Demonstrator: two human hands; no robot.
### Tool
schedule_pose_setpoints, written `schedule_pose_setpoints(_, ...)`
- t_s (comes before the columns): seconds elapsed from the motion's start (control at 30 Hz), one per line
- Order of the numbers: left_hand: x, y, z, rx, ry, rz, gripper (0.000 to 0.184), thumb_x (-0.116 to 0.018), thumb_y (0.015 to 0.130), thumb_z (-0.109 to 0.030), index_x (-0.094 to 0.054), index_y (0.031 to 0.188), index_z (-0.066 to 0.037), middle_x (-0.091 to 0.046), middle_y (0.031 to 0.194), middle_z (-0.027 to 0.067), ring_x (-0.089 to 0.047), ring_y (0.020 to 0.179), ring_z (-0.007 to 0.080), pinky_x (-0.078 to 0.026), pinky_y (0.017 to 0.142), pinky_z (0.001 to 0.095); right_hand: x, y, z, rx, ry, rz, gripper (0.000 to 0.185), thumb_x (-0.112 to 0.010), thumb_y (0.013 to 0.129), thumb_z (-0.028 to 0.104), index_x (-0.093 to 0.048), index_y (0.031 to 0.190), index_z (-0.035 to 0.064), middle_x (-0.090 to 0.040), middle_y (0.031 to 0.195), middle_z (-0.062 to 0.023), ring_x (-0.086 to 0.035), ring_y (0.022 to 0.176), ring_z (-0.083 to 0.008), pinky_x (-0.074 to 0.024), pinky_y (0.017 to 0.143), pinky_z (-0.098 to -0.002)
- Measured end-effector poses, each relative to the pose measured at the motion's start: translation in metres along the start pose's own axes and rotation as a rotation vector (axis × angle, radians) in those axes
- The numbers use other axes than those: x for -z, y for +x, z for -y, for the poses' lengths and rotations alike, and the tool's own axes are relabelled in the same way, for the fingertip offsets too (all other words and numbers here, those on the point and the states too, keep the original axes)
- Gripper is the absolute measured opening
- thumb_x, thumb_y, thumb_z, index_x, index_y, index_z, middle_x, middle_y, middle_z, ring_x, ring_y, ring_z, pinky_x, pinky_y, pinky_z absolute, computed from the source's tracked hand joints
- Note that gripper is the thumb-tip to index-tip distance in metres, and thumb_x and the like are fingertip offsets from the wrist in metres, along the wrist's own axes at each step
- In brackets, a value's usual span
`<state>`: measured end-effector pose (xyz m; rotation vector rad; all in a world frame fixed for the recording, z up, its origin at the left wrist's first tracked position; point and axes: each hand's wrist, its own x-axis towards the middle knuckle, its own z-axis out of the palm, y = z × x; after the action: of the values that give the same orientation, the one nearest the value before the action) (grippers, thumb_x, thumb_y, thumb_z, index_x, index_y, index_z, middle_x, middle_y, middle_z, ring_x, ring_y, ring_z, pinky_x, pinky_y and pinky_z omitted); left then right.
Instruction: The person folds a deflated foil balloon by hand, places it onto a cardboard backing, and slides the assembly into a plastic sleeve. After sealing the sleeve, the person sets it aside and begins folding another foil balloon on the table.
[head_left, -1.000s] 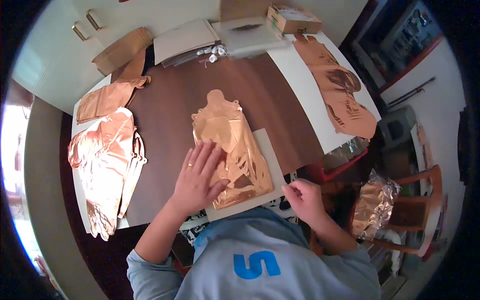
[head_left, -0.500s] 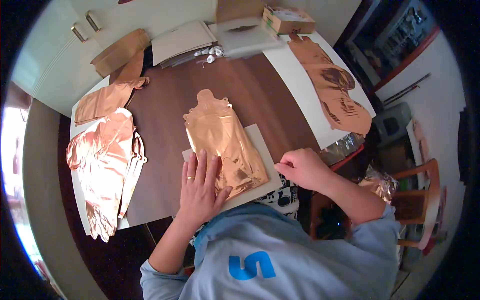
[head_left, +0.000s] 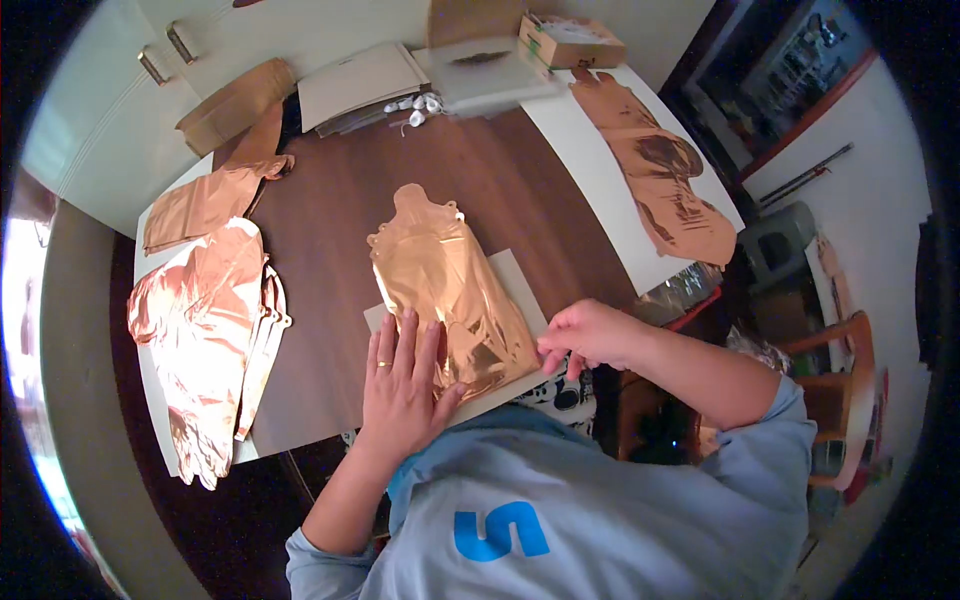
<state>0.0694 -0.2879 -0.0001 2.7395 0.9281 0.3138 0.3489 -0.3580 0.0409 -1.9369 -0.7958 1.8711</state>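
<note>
A shiny rose-gold foil balloon [head_left: 440, 270], deflated and folded flat, lies on a pale card [head_left: 518, 285] at the table's front edge. My left hand [head_left: 405, 385] rests flat on the balloon's lower left part, fingers stretched out, a ring on one finger. At the lower right edge of balloon and card is my right hand [head_left: 585, 338], its fingers curled in and tips close to the foil. Whether those fingertips hold anything is too small to make out.
More flat foil balloons [head_left: 200, 320] lie in a pile at left, and others [head_left: 665, 180] on white sheet at right. Along the back stand a cardboard box [head_left: 235, 100], stacked cards [head_left: 360, 85], a white ribbon bundle [head_left: 415, 108] and a small carton [head_left: 570, 45]. A wooden chair [head_left: 860, 400] is at right.
My right hand has shifted slightly left to the balloon's lower right edge, and its fingers now point down. My left hand stays on the balloon. The view has shifted slightly.
</note>
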Motion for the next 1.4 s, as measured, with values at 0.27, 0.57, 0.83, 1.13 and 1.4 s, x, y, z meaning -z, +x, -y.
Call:
schedule_pose_setpoints(0.27, 0.000, -0.002, 0.002, -0.011, -0.050, -0.030, 0.077, -0.054, 0.093, -0.050, -0.033, 0.149, -0.001, -0.029, 0.154, 0.0281, -0.026, 0.143, 0.0473, -0.021, 0.116, 0.0557, 0.001, 0.009, 0.006, 0.011, -0.053, 0.038, 0.021, -0.056, 0.098, 0.021, -0.065, 0.097, 0.0019, -0.071, 0.078, -0.0094, -0.053, 0.046, -0.0089, -0.0389, 0.042, -0.0237)
schedule_pose_setpoints(0.57, -0.002, -0.002, 0.002, -0.005, -0.033, -0.014, 0.078, -0.057, 0.091, -0.051, -0.034, 0.149, -0.004, -0.030, 0.154, 0.0272, -0.025, 0.143, 0.0475, -0.021, 0.116, 0.0558, 0.002, 0.024, 0.017, 0.124, -0.178, 0.052, 0.018, -0.059, 0.093, 0.016, -0.067, 0.092, 0.0005, -0.064, 0.065, -0.0073, -0.049, 0.045, -0.0086, -0.0374, 0.041, -0.0229)
schedule_pose_setpoints(0.83, -0.001, -0.001, -0.002, 0.023, -0.015, 0.007, 0.072, -0.062, 0.089, -0.047, -0.041, 0.148, -0.012, -0.031, 0.155, 0.0237, -0.024, 0.143, 0.0480, -0.020, 0.116, 0.0570, -0.002, 0.019, 0.027, 0.180, -0.237, -0.007, 0.020, -0.059, 0.092, 0.015, -0.068, 0.086, -0.0018, -0.065, 0.065, -0.0082, -0.053, 0.047, -0.0120, -0.0423, 0.043, -0.0273)
schedule_pose_setpoints(1.13, 0.001, 0.002, -0.002, 0.004, -0.034, 0.036, 0.067, -0.063, 0.089, -0.043, -0.044, 0.147, -0.016, -0.030, 0.156, 0.0220, -0.023, 0.144, 0.0475, -0.020, 0.115, 0.0590, -0.001, 0.023, 0.015, 0.257, -0.163, -0.070, 0.041, -0.057, 0.097, 0.036, -0.071, 0.088, -0.0009, -0.068, 0.068, -0.0074, -0.055, 0.050, -0.0120, -0.0440, 0.047, -0.0288)
schedule_pose_setpoints(1.4, 0.000, 0.001, -0.001, -0.016, -0.033, 0.011, 0.068, -0.062, 0.089, -0.044, -0.043, 0.147, -0.015, -0.031, 0.155, 0.0215, -0.023, 0.144, 0.0470, -0.021, 0.115, 0.0584, -0.008, 0.025, 0.019, 0.468, -0.543, -0.183, 0.033, -0.065, 0.094, 0.032, -0.072, 0.086, 0.0006, -0.066, 0.066, -0.0044, -0.058, 0.058, -0.0114, -0.0447, 0.055, -0.0291)
